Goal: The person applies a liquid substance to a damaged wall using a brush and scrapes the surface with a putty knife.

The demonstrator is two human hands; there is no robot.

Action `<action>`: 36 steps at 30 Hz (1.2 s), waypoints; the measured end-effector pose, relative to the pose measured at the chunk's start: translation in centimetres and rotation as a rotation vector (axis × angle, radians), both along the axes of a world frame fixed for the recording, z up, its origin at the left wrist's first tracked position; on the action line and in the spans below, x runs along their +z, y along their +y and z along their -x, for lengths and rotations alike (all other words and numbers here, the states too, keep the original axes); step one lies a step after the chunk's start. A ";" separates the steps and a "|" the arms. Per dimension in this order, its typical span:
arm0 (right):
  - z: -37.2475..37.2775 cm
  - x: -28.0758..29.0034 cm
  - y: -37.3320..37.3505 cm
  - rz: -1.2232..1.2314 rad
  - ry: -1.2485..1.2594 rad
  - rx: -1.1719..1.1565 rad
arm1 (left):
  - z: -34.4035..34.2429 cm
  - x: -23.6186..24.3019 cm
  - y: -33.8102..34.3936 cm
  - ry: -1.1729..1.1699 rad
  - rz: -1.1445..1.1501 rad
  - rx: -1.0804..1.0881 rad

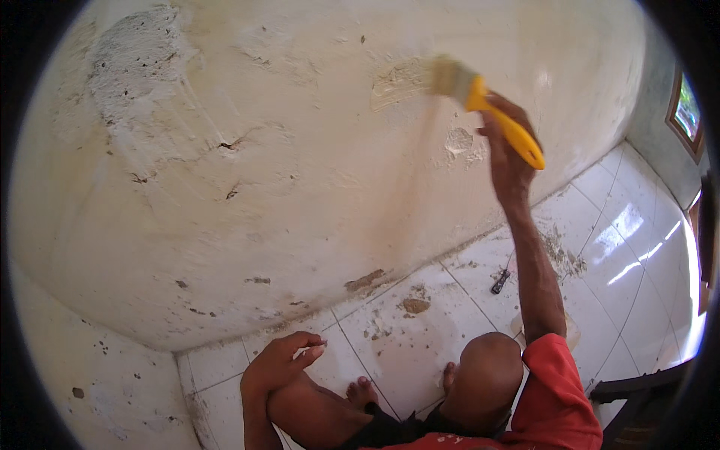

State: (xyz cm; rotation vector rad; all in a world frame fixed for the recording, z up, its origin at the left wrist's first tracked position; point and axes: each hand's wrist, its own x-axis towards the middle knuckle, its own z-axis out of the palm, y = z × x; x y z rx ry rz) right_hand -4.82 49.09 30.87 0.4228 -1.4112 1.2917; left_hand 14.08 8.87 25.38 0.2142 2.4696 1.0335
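Observation:
My right hand point(508, 131) grips a flat paintbrush with a yellow handle point(523, 146) and pale bristles point(445, 75), raised against the cream wall point(315, 195). The bristles are blurred, beside a rough flaking patch point(394, 86); whether they touch it I cannot tell. A small chipped white spot point(459, 142) lies left of the handle. My left hand point(281, 356) hangs empty over my bent knee, fingers loosely apart. Larger peeled plaster point(135, 64) shows at the upper left, with cracks below it.
The white tiled floor point(607, 292) has scattered debris point(416, 305) and a small dark-handled tool point(500, 281). A pale object point(570, 334) is partly hidden behind my right arm. A dark chair-like object point(630, 386) stands lower right; a window point(684, 105) is at the upper right.

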 end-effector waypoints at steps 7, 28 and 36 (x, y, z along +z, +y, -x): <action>-0.3 -0.3 -3.1 -0.263 0.185 -0.235 | -0.6 0.4 -0.1 0.026 0.000 0.015; 0.6 6.4 -10.1 -0.416 0.233 -0.352 | 0.1 -0.4 -0.3 0.054 0.024 -0.062; 2.7 12.1 -3.3 -0.069 0.217 0.044 | -0.1 -0.2 -0.4 0.023 0.006 -0.011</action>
